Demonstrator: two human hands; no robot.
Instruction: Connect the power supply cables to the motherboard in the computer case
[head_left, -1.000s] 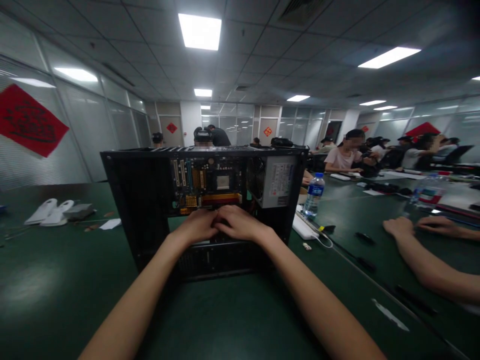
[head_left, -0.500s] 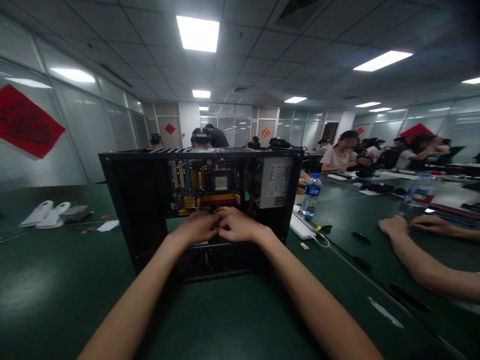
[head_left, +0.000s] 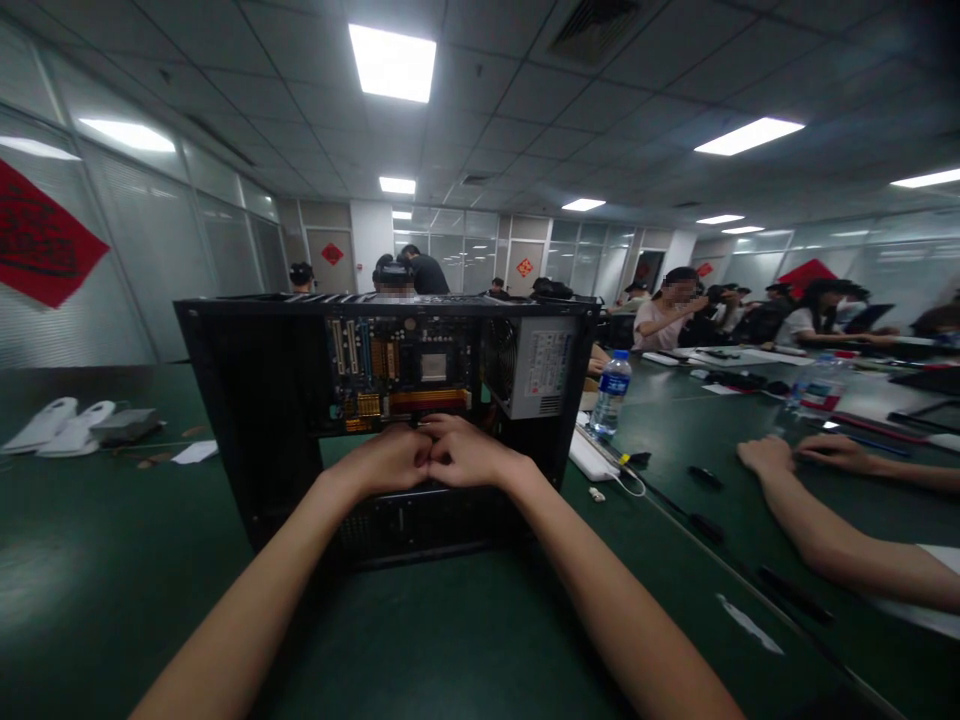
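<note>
An open black computer case (head_left: 247, 400) stands on the green table (head_left: 112, 580) in front of me. Inside it I see a motherboard (head_left: 401, 370) and, at the right, a grey power supply (head_left: 536, 365). My left hand (head_left: 390, 462) and my right hand (head_left: 469, 455) meet at the case's lower opening, just below the motherboard. Their fingers are curled and pressed together knuckle to knuckle. What they hold, if anything, is hidden behind the fingers.
A water bottle (head_left: 609, 395) and a white power strip (head_left: 592, 457) lie right of the case. Another person's arms (head_left: 810, 500) rest on the table at the right. White objects (head_left: 52, 425) lie far left. Several people sit at the far tables.
My hands stay together at the case opening. The view has shifted slightly, so everything sits a little further left in the frame.
</note>
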